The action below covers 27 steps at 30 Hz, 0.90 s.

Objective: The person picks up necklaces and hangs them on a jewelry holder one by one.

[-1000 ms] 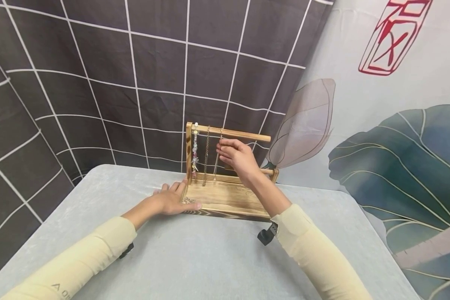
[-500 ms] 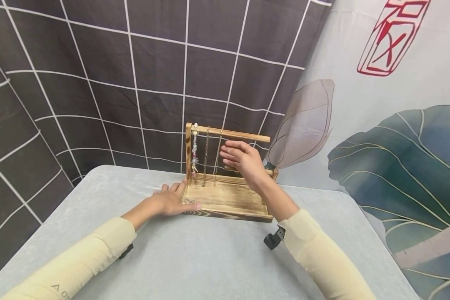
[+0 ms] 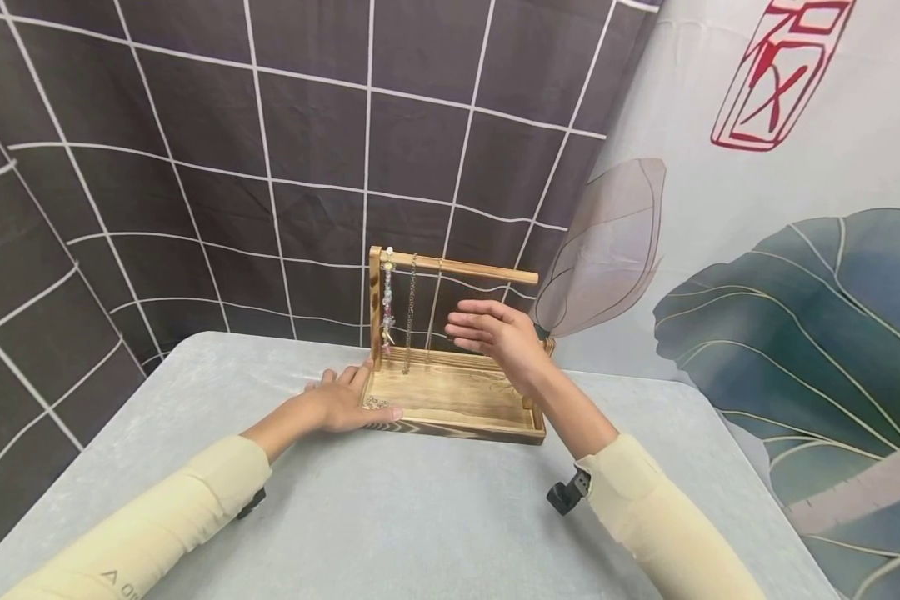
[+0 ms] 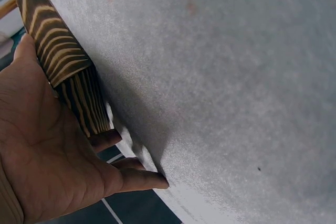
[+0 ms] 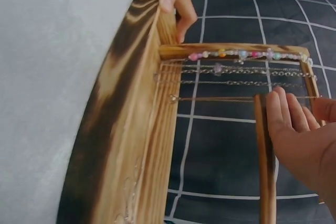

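A wooden jewelry stand [image 3: 450,396] with a tray base stands on the table. From its upper bar [image 3: 487,271] hang a beaded strand [image 3: 387,312], a chain necklace [image 3: 410,321] and a thinner necklace [image 3: 434,312]. My left hand [image 3: 336,405] holds the tray's left end, thumb over the front rim and fingers along the side, as the left wrist view [image 4: 58,145] also shows. With nothing in it, my right hand [image 3: 501,336] hovers over the tray's right half, fingers straight. In the right wrist view it is near the shorter lower bar [image 5: 266,171]; contact cannot be told.
A small heap of chain [image 3: 377,402] lies in the tray's front left corner, and a thin chain [image 3: 501,386] lies towards its right. The pale cloth-covered table [image 3: 390,517] extends in front. Behind hang a dark checked curtain [image 3: 307,125] and a floral one [image 3: 690,183].
My right hand has moved right and down, away from the thinner necklace, its fingers straightening. That necklace hangs on the upper bar. My left hand has stayed in place.
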{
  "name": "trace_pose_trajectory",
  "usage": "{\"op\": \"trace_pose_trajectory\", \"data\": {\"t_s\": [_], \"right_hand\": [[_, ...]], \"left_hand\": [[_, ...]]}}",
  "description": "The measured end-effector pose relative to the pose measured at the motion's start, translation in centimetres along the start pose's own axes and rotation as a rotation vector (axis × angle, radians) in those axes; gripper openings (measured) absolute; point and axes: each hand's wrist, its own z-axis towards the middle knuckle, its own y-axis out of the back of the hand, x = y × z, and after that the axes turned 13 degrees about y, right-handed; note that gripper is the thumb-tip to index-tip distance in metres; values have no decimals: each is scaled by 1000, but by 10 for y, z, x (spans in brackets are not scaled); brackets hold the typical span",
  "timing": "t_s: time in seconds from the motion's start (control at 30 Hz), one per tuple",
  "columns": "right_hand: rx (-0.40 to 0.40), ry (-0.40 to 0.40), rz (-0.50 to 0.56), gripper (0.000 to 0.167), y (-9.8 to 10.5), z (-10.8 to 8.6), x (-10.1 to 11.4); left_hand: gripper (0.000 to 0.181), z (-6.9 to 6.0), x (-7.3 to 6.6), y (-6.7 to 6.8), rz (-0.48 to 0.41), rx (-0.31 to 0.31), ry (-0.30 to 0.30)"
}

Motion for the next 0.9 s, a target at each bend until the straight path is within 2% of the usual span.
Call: {"op": "trace_pose_trajectory", "data": {"t_s": [0.2,0.33,0.5,0.57,0.7,0.9], "right_hand": [[58,8,-14,41,3,-8,-9],[107,0,-50,44,3,-16,-17],[128,-32,-117,44,5,-24,-31],[127,-56,-160,45,7,-26,-37],[120,-100,-315,49,13,-32,-49],[147,-90,-575,61,23,-38,-65]], "left_hand": [[136,-14,-6,11,-4,20,-6],[132,-16,-8,12,-4,22,-5],[131,-18,-10,12,-6,23,-9],[135,-16,-9,12,-7,23,-14],[140,-12,-7,9,-13,23,-8],[142,-3,-2,3,-15,16,-2]]}}
